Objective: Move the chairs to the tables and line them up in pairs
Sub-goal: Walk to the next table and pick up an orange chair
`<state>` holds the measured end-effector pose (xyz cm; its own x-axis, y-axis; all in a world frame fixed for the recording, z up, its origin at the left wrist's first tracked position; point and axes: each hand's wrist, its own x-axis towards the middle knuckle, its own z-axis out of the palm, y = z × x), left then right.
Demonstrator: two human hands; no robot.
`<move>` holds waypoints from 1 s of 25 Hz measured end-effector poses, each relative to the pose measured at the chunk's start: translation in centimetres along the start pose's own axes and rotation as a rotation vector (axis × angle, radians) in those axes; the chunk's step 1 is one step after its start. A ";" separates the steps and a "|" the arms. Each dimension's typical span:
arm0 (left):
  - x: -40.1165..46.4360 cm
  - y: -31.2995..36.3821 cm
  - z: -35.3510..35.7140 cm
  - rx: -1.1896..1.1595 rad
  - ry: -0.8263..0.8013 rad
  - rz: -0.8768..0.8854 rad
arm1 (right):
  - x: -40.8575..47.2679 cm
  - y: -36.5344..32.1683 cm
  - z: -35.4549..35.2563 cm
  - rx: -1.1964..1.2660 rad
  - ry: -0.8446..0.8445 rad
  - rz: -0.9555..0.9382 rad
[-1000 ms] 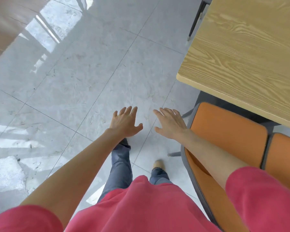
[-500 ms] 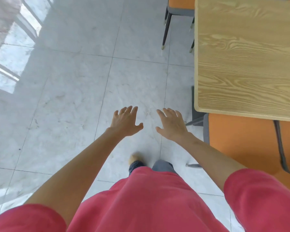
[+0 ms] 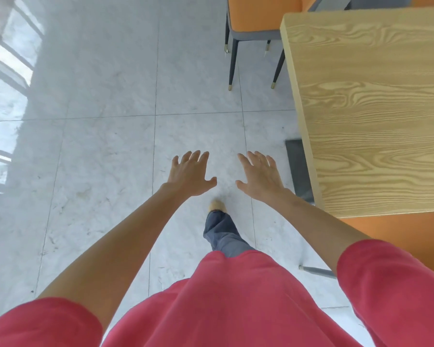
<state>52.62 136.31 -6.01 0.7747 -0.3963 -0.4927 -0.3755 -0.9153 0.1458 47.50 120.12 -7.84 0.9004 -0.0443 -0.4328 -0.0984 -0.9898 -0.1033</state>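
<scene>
Both of my hands are spread wide and hold nothing: my left hand (image 3: 189,175) and my right hand (image 3: 259,177) hang palm-down over the pale floor tiles (image 3: 105,151), fingers splayed, a bare gap between them. The chair I judge I want next is the far orange chair (image 3: 254,17), up at about one o'clock from my hands and well apart from them, its dark legs (image 3: 232,65) standing on the floor just beside the far corner of the wooden table (image 3: 371,108). That table runs along my right side, its long edge stretching from about four o'clock up to one o'clock. My right hand is the nearer one to both table and chair; the left would have to cross over. Down at four o'clock, a tucked orange seat (image 3: 398,236) shows under the table's near edge, close to my right forearm. I reckon the reach goes forward and slightly right, along the table's edge.
</scene>
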 end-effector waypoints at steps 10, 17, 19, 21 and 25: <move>16.3 -6.2 -13.2 0.032 0.067 0.125 | 16.7 -0.4 -11.0 0.025 0.067 0.114; 27.4 -13.2 -22.0 0.151 0.034 0.281 | 28.0 -4.4 -16.3 0.141 0.122 0.277; 30.1 -15.2 -24.4 0.177 0.025 0.332 | 30.6 -6.2 -17.5 0.169 0.125 0.329; 32.7 -16.8 -26.8 0.204 0.028 0.386 | 33.2 -7.6 -19.0 0.201 0.140 0.371; 37.9 -18.9 -30.8 0.253 0.039 0.464 | 37.9 -8.8 -22.0 0.239 0.193 0.433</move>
<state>104.74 136.40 -1.00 0.5141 -0.7624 -0.3929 -0.7909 -0.5987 0.1270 91.85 124.20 -3.61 0.8155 -0.4884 -0.3106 -0.5518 -0.8180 -0.1625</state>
